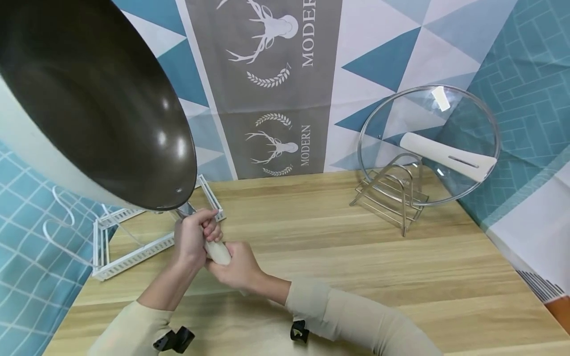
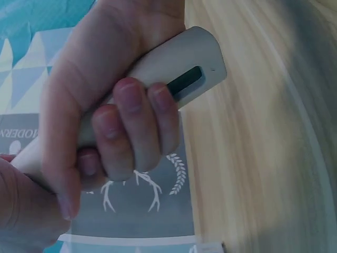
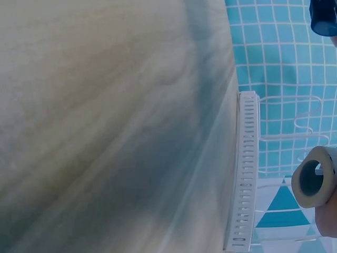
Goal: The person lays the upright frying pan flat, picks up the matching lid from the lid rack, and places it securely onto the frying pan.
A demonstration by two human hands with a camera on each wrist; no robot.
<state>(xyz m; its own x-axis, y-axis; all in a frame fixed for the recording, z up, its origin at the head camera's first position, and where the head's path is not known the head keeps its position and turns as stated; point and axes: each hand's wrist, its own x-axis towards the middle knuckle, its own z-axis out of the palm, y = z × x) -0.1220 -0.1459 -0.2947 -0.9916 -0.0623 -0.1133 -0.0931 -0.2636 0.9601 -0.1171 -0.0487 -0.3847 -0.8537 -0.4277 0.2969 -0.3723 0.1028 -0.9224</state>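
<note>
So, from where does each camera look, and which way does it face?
Head: from above, looking down at the table; both hands, left hand and right hand, grip the pan handle; sleeves show.
Left wrist: close on the left hand's fingers around the handle.
Right wrist: along the table toward the white rack; handle end visible.
Shared: handle, table.

Head view looking down from above on light wooden desk [image 1: 356,257]; both wrist views close, sharing it.

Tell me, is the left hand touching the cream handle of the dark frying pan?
Touching. The left wrist view shows the left hand wrapped around the cream handle of the dark frying pan.
</note>
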